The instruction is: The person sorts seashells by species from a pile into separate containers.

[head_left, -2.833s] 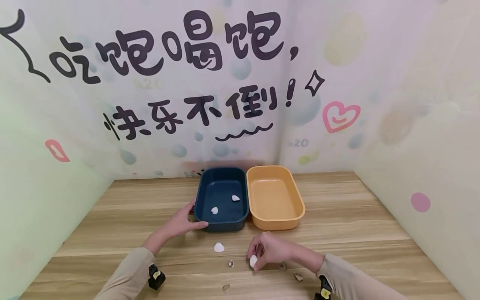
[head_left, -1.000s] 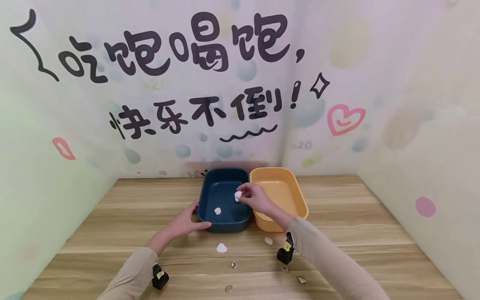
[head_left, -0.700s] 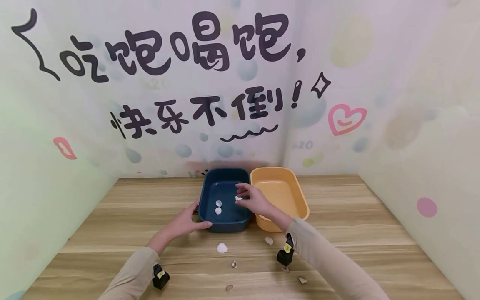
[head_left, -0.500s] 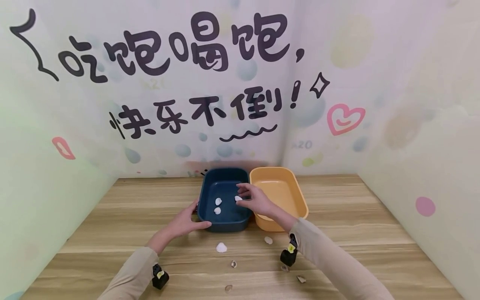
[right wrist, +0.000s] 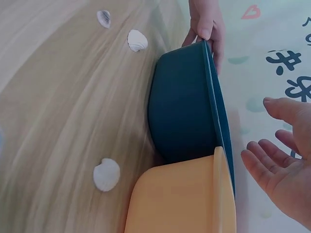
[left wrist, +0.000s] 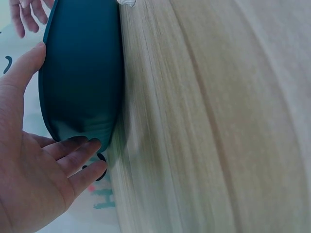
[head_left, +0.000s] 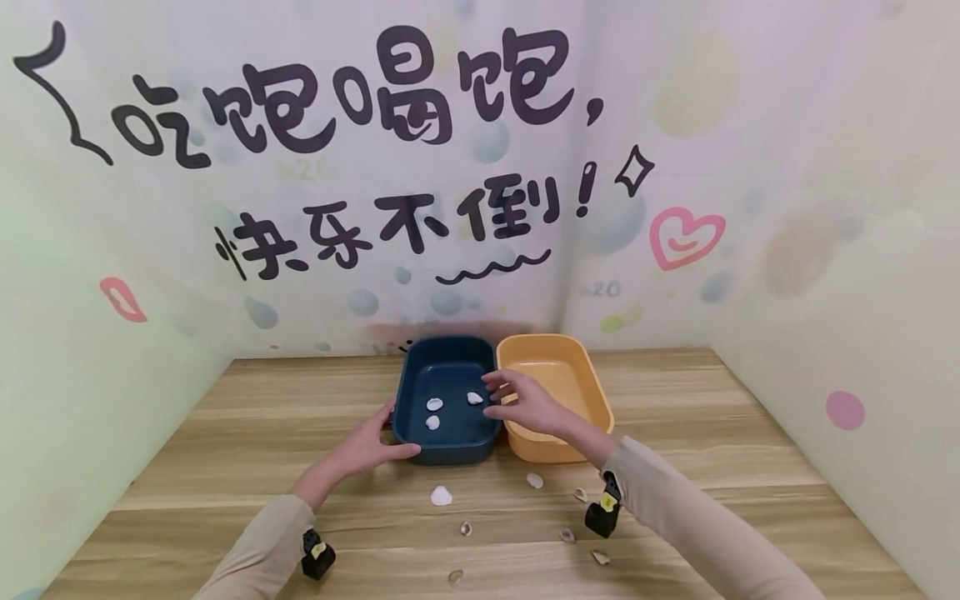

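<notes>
In the head view, a dark blue bin (head_left: 446, 454) holds three white seashells; one shell (head_left: 435, 404) lies just behind another shell (head_left: 432, 422), and a third shell (head_left: 475, 398) is near the right wall. My left hand (head_left: 366, 443) holds the bin's near left corner. The left wrist view has its thumb (left wrist: 33, 58) on the rim and its fingers along the bin's end. Relaxed and holding nothing, my right hand (head_left: 525, 404) hovers where the blue bin meets the yellow bin (head_left: 558, 450). From the right wrist, its fingers (right wrist: 265, 162) appear spread apart.
On the wooden table in front of the bins lie a white shell (head_left: 441, 496), a pale shell (head_left: 534, 481) and several small brownish shells, such as one shell (head_left: 600, 557) at the right. A printed cloth wall (head_left: 315, 308) stands right behind the bins.
My right hand carried a white shell from the table into the blue bin and let it go behind another shell. It then drew back slightly right. My left hand stayed on the bin.
</notes>
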### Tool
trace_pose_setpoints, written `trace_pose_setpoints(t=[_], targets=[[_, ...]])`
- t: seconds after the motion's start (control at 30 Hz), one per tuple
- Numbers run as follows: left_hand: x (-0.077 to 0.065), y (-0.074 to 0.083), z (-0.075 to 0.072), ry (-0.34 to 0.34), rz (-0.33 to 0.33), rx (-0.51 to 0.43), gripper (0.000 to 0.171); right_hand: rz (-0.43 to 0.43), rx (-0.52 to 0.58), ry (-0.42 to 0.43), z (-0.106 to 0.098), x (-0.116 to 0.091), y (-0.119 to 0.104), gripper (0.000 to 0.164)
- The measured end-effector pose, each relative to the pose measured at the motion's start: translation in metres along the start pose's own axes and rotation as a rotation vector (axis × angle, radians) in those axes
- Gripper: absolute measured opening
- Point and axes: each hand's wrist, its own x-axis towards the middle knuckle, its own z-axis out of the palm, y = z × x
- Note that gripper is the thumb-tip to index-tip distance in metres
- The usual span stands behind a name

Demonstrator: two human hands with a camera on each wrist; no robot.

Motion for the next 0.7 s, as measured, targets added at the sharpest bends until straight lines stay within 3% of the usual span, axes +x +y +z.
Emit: trace_pose_setpoints(t=[0.37, 0.7], targets=[[-0.001, 0.000, 0.001, -0.003, -0.007, -0.022, 0.094, 0.015, -0.057, -0.033, -0.005, -0.025, -0.002, 0.048], [-0.001, 0.000, 0.002, -0.007, 0.001, -0.031, 0.093, -0.056, -0.118, -0.035, -0.008, -0.047, -0.004, 0.048]])
